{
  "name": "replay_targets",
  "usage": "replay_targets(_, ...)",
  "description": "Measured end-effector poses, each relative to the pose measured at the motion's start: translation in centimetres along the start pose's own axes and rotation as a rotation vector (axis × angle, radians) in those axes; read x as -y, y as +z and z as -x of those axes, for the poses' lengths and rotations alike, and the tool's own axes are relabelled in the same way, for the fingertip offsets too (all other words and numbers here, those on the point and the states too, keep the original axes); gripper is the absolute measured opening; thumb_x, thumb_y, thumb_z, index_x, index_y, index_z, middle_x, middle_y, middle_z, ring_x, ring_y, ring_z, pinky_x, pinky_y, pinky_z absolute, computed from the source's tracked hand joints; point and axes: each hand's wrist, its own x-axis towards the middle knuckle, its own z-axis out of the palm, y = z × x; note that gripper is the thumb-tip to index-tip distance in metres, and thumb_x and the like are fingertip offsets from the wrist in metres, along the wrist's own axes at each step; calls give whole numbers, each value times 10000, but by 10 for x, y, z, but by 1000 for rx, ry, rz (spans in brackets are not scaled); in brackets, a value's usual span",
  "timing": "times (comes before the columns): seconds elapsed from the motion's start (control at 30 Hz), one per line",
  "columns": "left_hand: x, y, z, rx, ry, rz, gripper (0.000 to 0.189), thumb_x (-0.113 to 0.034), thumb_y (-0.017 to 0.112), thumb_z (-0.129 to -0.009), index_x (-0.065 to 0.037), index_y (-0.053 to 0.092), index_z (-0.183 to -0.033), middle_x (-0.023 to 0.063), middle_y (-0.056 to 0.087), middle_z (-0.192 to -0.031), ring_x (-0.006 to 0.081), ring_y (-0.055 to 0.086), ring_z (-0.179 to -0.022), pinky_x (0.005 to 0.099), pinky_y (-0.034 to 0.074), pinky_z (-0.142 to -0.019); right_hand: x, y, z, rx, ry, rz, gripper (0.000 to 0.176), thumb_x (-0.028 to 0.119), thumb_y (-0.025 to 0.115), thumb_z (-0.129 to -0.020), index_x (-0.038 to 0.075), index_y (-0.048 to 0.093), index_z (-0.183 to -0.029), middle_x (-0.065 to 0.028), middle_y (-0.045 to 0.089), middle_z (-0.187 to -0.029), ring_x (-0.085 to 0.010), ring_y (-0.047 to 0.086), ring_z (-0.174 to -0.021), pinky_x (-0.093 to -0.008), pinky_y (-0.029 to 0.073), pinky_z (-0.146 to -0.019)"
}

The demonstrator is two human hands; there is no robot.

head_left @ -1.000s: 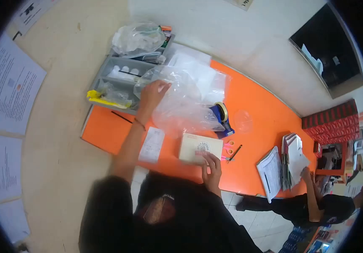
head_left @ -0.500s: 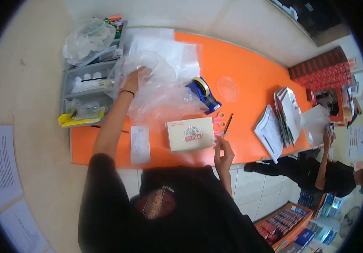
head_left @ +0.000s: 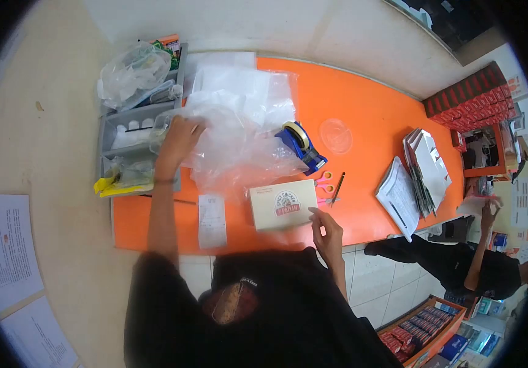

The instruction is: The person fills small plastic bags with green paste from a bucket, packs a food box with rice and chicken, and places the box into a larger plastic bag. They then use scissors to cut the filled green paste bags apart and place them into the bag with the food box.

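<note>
My left hand is closed over the left part of a crumpled clear plastic bag, beside the grey tray's edge; its fingertips are partly hidden. At the table's front edge, my right hand rests its fingertips against the right end of a cream cardboard box with a printed chicken logo, fingers loosely apart. Left of the box lies a white receipt. Pink-handled scissors and a black pen lie to the box's right, below a blue tape dispenser.
A grey divided tray holds bags and small items at the left. White plastic sheets lie at the back. Further right are a clear round lid, stacked papers and stacked red boxes. Another person stands at the right.
My left hand has drawn back from over the plastic bag toward its left side. My right hand stays at the box's right end. The whole view has shifted slightly.
</note>
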Motion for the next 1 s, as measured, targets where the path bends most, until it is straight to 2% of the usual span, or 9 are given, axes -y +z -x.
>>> replay_targets(0.13,-85,-85,56,-378,175,74,177,-176,553,-925,-30,633,-987,123,576,-849,219,519,-794,321,408,-720,15,-6,-12,-46,-79,-112,254,-17,593,-845,14,624,-1095,-113,660,-862,-190,660,-753,-293,518,-675)
replay_targets(0.23,-123,-126,77,-209,-243,442,169,-178,549,-939,-48,621,-1020,36,525,-674,91,446,-615,264,355,-558,54,-5,-39,32,-93,-348,351,38,641,-832,5,580,-1176,-121,650,-1049,-206,648,-944,-312,504,-808)
replay_targets(0.33,-143,-122,82,-186,-123,485,169,-192,552,-942,-55,623,-1010,-18,457,-584,27,344,-546,234,280,-482,113,3,-72,87,-326,-530,562,111,705,-786,7,481,-1292,-133,538,-1286,-251,557,-1147,-334,436,-957)
replay_targets(0.57,-160,-112,100,170,124,501,222,-228,633,-885,-54,659,-1020,19,574,-689,57,470,-616,251,389,-549,136,30,-98,591,-429,-370,559,70,708,-711,60,547,-1246,-168,598,-1183,-297,601,-1076,-345,476,-885)
replay_targets(0.63,-150,-118,108,406,248,393,224,-206,693,-831,-49,676,-989,35,665,-929,132,603,-791,277,478,-682,125,36,-86,548,-469,-270,516,45,686,-710,65,570,-1212,-170,619,-1123,-305,616,-1023,-349,483,-853)
replay_targets(0.7,-139,-117,112,653,-34,452,270,-226,722,-790,-85,687,-1018,31,651,-1001,201,596,-946,324,474,-814,109,43,-77,514,-500,-165,478,20,664,-709,70,594,-1179,-172,640,-1063,-314,632,-969,-353,490,-821)
replay_targets(0.83,-91,-62,89,-423,58,-312,327,-213,728,-772,-153,670,-1088,132,575,-1149,278,449,-1195,410,335,-1019,83,57,-88,333,-261,-344,414,-21,592,-741,43,594,-1150,-184,643,-1011,-321,625,-922,-353,487,-806)
replay_targets(0.93,-55,-43,45,-597,19,-433,326,-148,705,-782,-142,649,-1102,146,615,-1036,252,564,-1032,395,439,-907,96,72,-102,-17,-249,-542,463,-76,549,-694,28,585,-1143,-216,587,-1088,-363,600,-1000,-389,479,-845)
replay_targets(1.0,-19,-28,24,-335,-262,385,321,-101,688,-782,-119,639,-1098,121,641,-895,243,628,-799,342,503,-722,111,94,-107,-14,-425,-413,487,-78,525,-693,34,568,-1166,-218,551,-1149,-382,573,-1043,-407,474,-856)
